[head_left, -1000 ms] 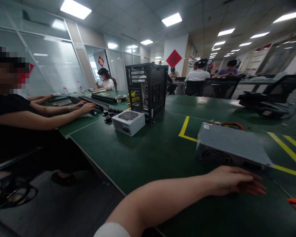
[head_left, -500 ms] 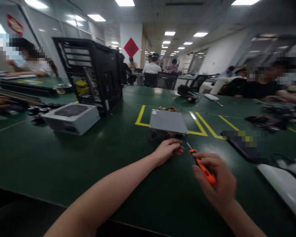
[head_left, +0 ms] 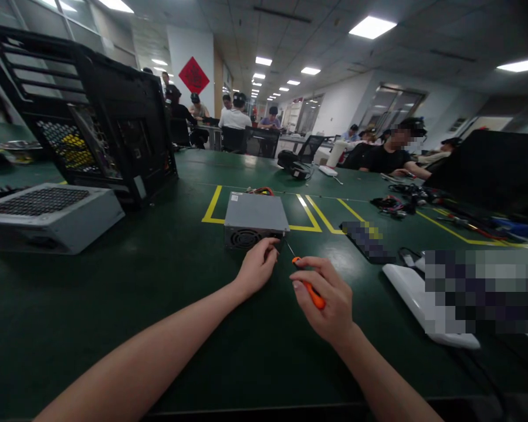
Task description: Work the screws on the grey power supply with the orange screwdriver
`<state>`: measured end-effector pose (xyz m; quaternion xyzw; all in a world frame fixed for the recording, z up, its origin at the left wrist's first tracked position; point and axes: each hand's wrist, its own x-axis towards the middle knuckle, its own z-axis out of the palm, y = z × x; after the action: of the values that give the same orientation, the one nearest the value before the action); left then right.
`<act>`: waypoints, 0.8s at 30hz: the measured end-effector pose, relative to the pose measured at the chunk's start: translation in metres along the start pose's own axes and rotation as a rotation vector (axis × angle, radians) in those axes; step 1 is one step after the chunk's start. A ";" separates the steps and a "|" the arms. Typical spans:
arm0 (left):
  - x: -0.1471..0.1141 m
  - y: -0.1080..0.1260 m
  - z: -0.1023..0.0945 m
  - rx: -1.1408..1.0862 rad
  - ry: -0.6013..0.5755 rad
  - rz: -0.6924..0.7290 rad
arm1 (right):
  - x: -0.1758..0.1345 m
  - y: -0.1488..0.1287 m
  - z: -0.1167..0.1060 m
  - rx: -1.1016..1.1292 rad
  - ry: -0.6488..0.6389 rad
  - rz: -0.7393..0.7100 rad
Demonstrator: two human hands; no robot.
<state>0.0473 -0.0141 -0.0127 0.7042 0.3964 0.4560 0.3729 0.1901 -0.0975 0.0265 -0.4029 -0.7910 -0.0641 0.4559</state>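
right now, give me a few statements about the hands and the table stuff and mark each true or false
1. The right hand holds an orange-handled screwdriver. True.
2. The screwdriver's shaft points away from the gray power supply. False: it points toward its front right corner.
3. The left hand is lifted high above the gray power supply. False: it is low at the front of it, near the screwdriver's tip.
4. A second power supply lies on the left, nearer than the black computer case. True.
5. The black computer case is to the right of both hands. False: it is to their left.
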 end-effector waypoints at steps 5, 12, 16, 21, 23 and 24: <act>-0.002 0.000 0.000 0.144 -0.012 0.074 | 0.001 0.001 -0.001 0.081 0.084 0.037; -0.003 0.004 0.001 0.276 -0.007 0.160 | 0.001 0.002 -0.002 0.114 0.081 0.110; -0.002 0.004 0.000 0.299 -0.017 0.138 | 0.002 0.002 -0.003 0.045 0.051 0.028; -0.002 0.005 0.000 0.306 -0.021 0.152 | 0.002 0.002 -0.003 0.056 0.050 0.106; -0.002 0.005 0.000 0.297 -0.024 0.152 | 0.002 0.002 -0.003 0.116 0.078 0.138; -0.002 0.006 0.000 0.290 -0.022 0.143 | 0.002 0.002 -0.004 0.119 0.078 0.124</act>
<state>0.0481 -0.0186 -0.0085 0.7822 0.4025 0.4116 0.2383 0.1930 -0.0971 0.0298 -0.4203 -0.7487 -0.0042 0.5126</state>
